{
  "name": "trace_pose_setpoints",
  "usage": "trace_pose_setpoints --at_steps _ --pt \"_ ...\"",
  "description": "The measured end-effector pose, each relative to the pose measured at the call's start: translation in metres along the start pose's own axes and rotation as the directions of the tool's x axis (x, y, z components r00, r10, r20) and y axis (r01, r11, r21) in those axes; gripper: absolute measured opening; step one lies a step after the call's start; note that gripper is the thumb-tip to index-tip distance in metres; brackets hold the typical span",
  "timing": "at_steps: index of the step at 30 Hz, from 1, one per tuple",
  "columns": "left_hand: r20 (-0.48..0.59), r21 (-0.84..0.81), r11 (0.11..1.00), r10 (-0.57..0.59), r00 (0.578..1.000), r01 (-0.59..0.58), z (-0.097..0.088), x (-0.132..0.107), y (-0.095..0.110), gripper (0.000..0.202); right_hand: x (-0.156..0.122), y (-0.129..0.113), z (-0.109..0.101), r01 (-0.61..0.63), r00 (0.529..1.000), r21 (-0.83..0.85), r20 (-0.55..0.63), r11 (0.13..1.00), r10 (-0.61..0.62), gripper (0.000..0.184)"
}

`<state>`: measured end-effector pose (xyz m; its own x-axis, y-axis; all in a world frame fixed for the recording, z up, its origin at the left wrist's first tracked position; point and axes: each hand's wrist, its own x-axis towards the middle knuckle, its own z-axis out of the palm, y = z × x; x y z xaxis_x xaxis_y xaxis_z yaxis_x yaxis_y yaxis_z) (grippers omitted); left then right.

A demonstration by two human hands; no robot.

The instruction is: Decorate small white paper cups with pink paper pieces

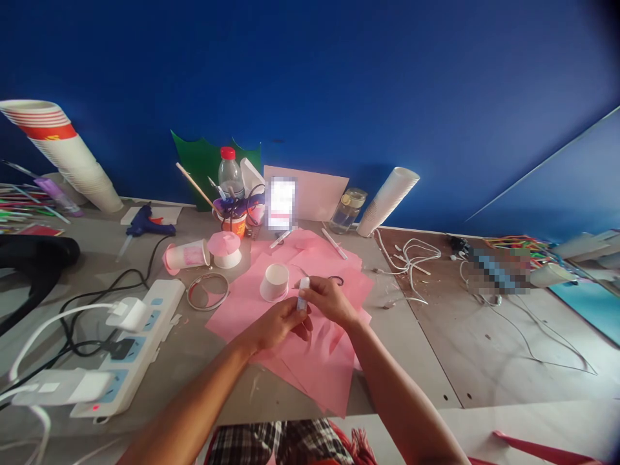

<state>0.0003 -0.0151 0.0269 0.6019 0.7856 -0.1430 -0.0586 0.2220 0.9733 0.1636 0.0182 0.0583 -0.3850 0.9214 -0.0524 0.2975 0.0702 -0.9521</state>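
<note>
No text can be read. The red-banded cup stack (82, 165) at ten o'clock bears a yellow mark (52, 137) — too blurred

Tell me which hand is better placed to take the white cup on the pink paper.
Probably the left hand: it lies nearer the white cup. The right hand is farther off, and both hold the small tube.

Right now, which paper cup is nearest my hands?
The white cup on the pink sheets, just beyond your left hand; the pink-topped cup and the cup on its side are farther left.
</note>
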Motion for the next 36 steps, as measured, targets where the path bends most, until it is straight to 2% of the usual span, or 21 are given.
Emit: trace_pose_setpoints --at_steps 8,13,19,28,30,32,34,36 --pt "-0.001 -0.018 1.0 0.006 1.0 -0.006 0.001 0.001 -0.003 0.039 0.001 0.004 0.004 0.021 0.998 0.0 -0.065 1.0 -0.021 0.015" --pt "-0.015 -0.026 1.0 -0.001 1.0 0.0 0.002 0.002 -0.003 0.04 0.001 0.004 0.005 0.02 0.997 0.023 -0.08 1.0 -0.019 0.018" --pt "0.007 -0.017 1.0 0.004 1.0 -0.004 0.003 0.0 -0.003 0.038 -0.002 0.004 0.005 0.047 0.995 -0.027 -0.084 0.999 -0.049 0.009" --pt "0.015 -0.015 1.0 0.017 1.0 -0.017 0.004 0.002 -0.007 0.039 -0.004 0.008 0.003 0.095 0.989 -0.173 -0.094 0.98 -0.113 0.013" --pt "0.002 -0.04 0.999 0.018 1.0 -0.018 0.005 0.002 -0.004 0.039 -0.003 0.008 0.001 0.117 0.987 -0.199 -0.09 0.973 -0.137 0.019" --pt "-0.021 -0.07 0.997 0.022 1.0 -0.023 0.006 0.001 0.001 0.038 -0.002 0.009 -0.002 0.135 0.984 -0.178 -0.088 0.975 -0.153 0.034" --pt "-0.042 -0.096 0.995 0.027 0.999 -0.031 0.006 0.0 0.006 0.038 -0.001 0.009 -0.003 0.137 0.982 -0.118 -0.117 0.984 -0.15 0.051" --pt "-0.046 -0.123 0.992 0.037 0.998 -0.042 0.005 -0.001 0.01 0.037 0.0 0.01 -0.004 0.127 0.975 -0.033 -0.178 0.991 -0.131 0.061"
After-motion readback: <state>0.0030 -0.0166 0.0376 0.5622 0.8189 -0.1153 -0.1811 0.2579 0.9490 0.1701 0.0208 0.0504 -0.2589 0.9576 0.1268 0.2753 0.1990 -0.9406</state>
